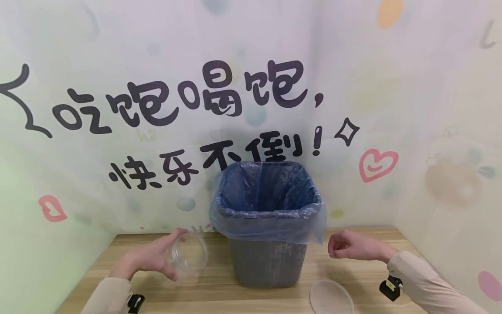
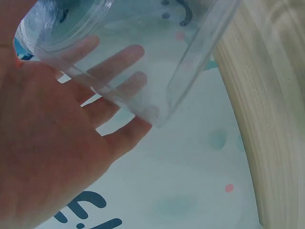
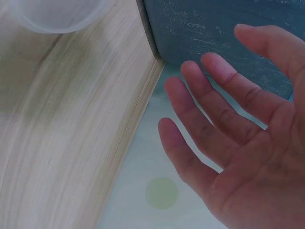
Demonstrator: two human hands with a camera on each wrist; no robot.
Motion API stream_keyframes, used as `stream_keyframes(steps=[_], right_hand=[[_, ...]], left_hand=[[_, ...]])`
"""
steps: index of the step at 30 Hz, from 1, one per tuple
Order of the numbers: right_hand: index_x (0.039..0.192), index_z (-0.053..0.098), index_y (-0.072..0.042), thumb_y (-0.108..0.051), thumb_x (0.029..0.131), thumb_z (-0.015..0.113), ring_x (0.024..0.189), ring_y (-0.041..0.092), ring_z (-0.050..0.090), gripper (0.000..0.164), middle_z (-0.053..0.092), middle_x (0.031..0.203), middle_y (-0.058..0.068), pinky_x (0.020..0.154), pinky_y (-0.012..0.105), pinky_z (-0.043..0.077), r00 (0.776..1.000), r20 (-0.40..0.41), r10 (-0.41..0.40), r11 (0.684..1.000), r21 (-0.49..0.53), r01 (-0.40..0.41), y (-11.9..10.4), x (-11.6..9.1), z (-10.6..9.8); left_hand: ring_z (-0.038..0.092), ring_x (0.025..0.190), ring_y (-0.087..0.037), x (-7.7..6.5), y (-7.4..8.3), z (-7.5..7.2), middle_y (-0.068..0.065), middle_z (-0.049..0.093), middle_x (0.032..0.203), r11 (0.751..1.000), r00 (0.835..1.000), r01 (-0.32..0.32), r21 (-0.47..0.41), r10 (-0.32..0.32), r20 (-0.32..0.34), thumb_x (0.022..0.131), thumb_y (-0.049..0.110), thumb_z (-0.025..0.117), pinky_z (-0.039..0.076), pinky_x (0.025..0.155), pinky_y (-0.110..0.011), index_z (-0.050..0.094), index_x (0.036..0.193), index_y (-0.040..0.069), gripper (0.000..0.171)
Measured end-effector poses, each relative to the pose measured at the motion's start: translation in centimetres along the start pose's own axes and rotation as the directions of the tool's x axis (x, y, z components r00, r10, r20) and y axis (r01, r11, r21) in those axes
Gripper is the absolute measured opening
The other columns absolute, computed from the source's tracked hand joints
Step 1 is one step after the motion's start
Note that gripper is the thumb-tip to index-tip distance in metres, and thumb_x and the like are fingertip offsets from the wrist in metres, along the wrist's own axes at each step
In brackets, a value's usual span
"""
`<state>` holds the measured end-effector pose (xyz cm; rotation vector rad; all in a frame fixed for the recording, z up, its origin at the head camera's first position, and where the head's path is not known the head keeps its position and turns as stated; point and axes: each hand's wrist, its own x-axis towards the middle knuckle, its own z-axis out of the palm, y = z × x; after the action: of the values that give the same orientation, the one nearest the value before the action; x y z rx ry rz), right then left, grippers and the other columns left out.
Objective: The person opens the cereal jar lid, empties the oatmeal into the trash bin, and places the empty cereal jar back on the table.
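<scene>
My left hand (image 1: 154, 255) holds a clear plastic jar (image 1: 191, 252) left of the bin, with thumb and fingers spread around it. Through the jar's transparent wall (image 2: 162, 62), the fingertips show behind it in the left wrist view. On the other side of the bin is my right hand (image 1: 354, 245), its fingers loosely bent with nothing in them, as the right wrist view of the palm (image 3: 257, 167) also shows. A round, translucent lid-like disc (image 1: 331, 297) lies on the table in front of that hand.
A grey bin (image 1: 268, 264) lined with a blue plastic bag (image 1: 270, 226) stands mid-table, its mouth facing up. Under it is a wood-grain table (image 1: 211, 301). Behind and at both sides rise pale printed walls (image 1: 164, 39) with large black lettering.
</scene>
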<state>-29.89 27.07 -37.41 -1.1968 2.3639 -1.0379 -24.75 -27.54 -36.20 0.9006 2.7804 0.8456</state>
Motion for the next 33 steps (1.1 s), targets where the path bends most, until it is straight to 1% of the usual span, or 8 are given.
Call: stream_keyframes(steps=[8,13,17,19,23,28,31,33], right_hand=[[0.091,0.064,-0.008,-0.004,0.091,0.061,0.083,0.014,0.064,0.005,0.065,0.087,0.001,0.07,0.026,0.051,1.0,-0.001,0.018,1.0,-0.017,-0.018,0.3,-0.4,0.4],[0.092,0.064,-0.01,-0.004,0.09,0.062,0.083,0.011,0.064,0.007,0.064,0.087,-0.002,0.069,0.026,0.051,1.0,0.0,0.03,0.999,-0.023,-0.03,0.5,-0.6,0.4],[0.091,0.064,-0.01,-0.004,0.089,0.062,0.082,0.01,0.064,0.007,0.064,0.086,-0.006,0.067,0.026,0.051,1.0,0.0,0.015,0.999,-0.034,-0.015,0.6,-0.8,0.5],[0.091,0.064,-0.009,-0.004,0.088,0.063,0.081,0.009,0.064,0.006,0.063,0.086,-0.007,0.066,0.026,0.051,1.0,0.001,0.005,0.999,-0.046,-0.005,0.7,-1.0,0.6],[0.09,0.064,-0.009,-0.004,0.087,0.065,0.08,0.008,0.064,0.006,0.063,0.085,-0.009,0.064,0.025,0.052,1.0,-0.001,-0.008,0.998,-0.063,0.008,0.7,-1.2,0.8],[0.089,0.064,-0.01,-0.007,0.086,0.066,0.08,0.009,0.064,0.005,0.063,0.084,-0.01,0.065,0.025,0.052,1.0,-0.006,0.004,0.998,-0.066,-0.005,0.5,-1.2,1.3],[0.089,0.064,-0.01,-0.007,0.086,0.066,0.08,0.009,0.064,0.004,0.063,0.084,-0.011,0.065,0.025,0.051,1.0,0.005,0.011,0.998,-0.059,-0.011,0.6,-1.2,1.6],[0.089,0.064,-0.009,-0.006,0.086,0.066,0.079,0.009,0.063,0.005,0.063,0.085,-0.011,0.065,0.025,0.051,1.0,0.011,0.005,0.998,-0.059,-0.004,0.6,-1.2,1.9]], left_hand=[[0.052,0.108,-0.036,-0.4,0.9,1.1,-0.019,0.051,0.126,0.998,0.997,-0.065,-0.012,0.065,0.032,0.055,0.023,0.091,0.045,0.089,-0.045,0.031,0.139,0.002,0.106],[0.051,0.111,-0.034,-0.6,1.3,1.6,-0.018,0.05,0.128,0.997,0.995,-0.069,-0.031,0.071,0.069,0.054,0.019,0.09,0.045,0.092,-0.042,0.032,0.14,0.0,0.105],[0.051,0.112,-0.032,-0.5,1.8,2.0,-0.015,0.05,0.126,0.995,0.988,-0.104,-0.006,0.104,0.116,0.053,0.017,0.09,0.046,0.092,-0.042,0.034,0.137,-0.002,0.103],[0.052,0.113,-0.032,-0.3,2.2,2.2,-0.014,0.05,0.127,0.987,0.979,-0.159,0.015,0.155,0.13,0.053,0.018,0.091,0.046,0.092,-0.042,0.035,0.137,-0.003,0.103],[0.052,0.113,-0.022,0.2,3.0,2.8,-0.011,0.052,0.126,0.962,0.952,-0.272,0.016,0.267,0.147,0.054,0.018,0.091,0.046,0.094,-0.039,0.036,0.136,-0.003,0.101],[0.052,0.114,-0.018,1.0,4.2,3.7,-0.007,0.054,0.126,0.937,0.923,-0.349,-0.033,0.35,0.159,0.054,0.016,0.091,0.045,0.096,-0.037,0.037,0.136,0.002,0.099],[0.053,0.115,-0.02,1.3,4.5,4.3,-0.009,0.054,0.127,0.916,0.903,-0.398,-0.051,0.401,0.154,0.058,0.022,0.091,0.044,0.096,-0.037,0.036,0.137,0.002,0.098],[0.053,0.115,-0.02,1.4,4.7,4.7,-0.008,0.054,0.128,0.909,0.896,-0.414,-0.048,0.416,0.152,0.061,0.029,0.091,0.045,0.096,-0.037,0.036,0.138,0.004,0.098]])
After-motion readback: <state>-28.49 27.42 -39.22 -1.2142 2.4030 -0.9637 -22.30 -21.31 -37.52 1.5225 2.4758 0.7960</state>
